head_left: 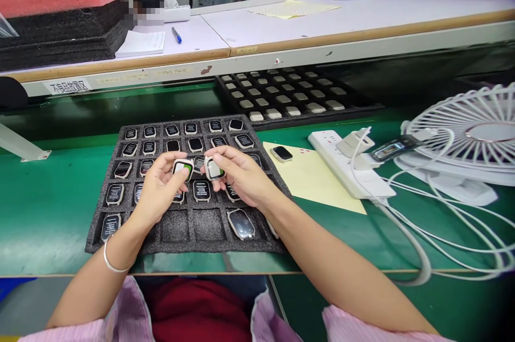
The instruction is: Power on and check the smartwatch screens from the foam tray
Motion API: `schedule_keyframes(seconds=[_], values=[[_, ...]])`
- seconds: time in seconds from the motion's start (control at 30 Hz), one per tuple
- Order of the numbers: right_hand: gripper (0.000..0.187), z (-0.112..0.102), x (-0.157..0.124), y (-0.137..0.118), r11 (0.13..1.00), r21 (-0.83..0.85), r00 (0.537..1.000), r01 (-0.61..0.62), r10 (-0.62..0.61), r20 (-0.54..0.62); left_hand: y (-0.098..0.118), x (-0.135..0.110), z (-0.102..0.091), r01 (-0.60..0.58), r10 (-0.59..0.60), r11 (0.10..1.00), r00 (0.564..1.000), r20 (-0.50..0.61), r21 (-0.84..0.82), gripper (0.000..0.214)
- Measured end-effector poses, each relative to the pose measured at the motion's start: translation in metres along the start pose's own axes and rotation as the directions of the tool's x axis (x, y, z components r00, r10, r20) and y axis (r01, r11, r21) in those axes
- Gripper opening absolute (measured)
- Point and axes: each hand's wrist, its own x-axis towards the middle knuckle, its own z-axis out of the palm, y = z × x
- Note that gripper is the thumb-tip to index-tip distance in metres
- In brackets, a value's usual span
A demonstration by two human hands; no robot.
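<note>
My left hand point(163, 184) grips a smartwatch body point(183, 170) without a strap, its thumb on the lit green and white screen. A second strapless smartwatch point(214, 169), lit in the same colours, is held by its edges in my right hand point(240, 175). The two watches are side by side, a small gap between them. Both hands hover over a dark foam tray point(175, 229) of watch bodies in square pockets, many showing white text on black. A watch with a dark, shiny screen point(241, 223) lies in the front row, close to some bare pockets.
To the right, a watch point(281, 153) lies on yellow paper point(322, 186), beside a white power strip point(350, 165), loose cables and a white fan point(475, 133). Another tray point(281, 93) sits under the raised shelf point(281, 25). People are beyond the shelf.
</note>
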Motion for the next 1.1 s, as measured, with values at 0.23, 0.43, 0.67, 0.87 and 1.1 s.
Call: schedule_keyframes(seconds=[0.23,0.43,0.67,0.87,1.1], values=[[0.041,-0.0008,0.0014,0.0013,1.0,0.0,1.0,0.02,-0.02,-0.005,-0.0017,0.0011,-0.0012,-0.006,0.006,1.0,0.999,-0.046,0.0,0.035],[0.039,-0.0005,0.0006,0.0016,0.999,-0.029,0.999,0.039,-0.038,0.014,-0.0012,0.0006,-0.0005,0.0,0.0,1.0,1.0,-0.023,-0.017,0.039],[0.046,-0.0005,0.0009,0.0039,0.998,-0.006,0.998,0.057,-0.057,0.036,-0.0024,0.0008,-0.0003,-0.008,0.008,0.998,1.0,0.011,-0.063,0.047],[0.039,-0.0015,0.001,0.0033,0.998,-0.034,0.998,0.055,-0.054,0.018,-0.0002,-0.0004,0.0006,0.02,-0.019,0.998,0.999,0.026,-0.054,0.046],[0.039,-0.003,0.0017,0.0031,0.999,-0.039,1.0,0.009,-0.01,-0.024,-0.0014,0.0002,-0.0005,0.032,-0.033,0.997,0.999,-0.017,-0.067,0.037]])
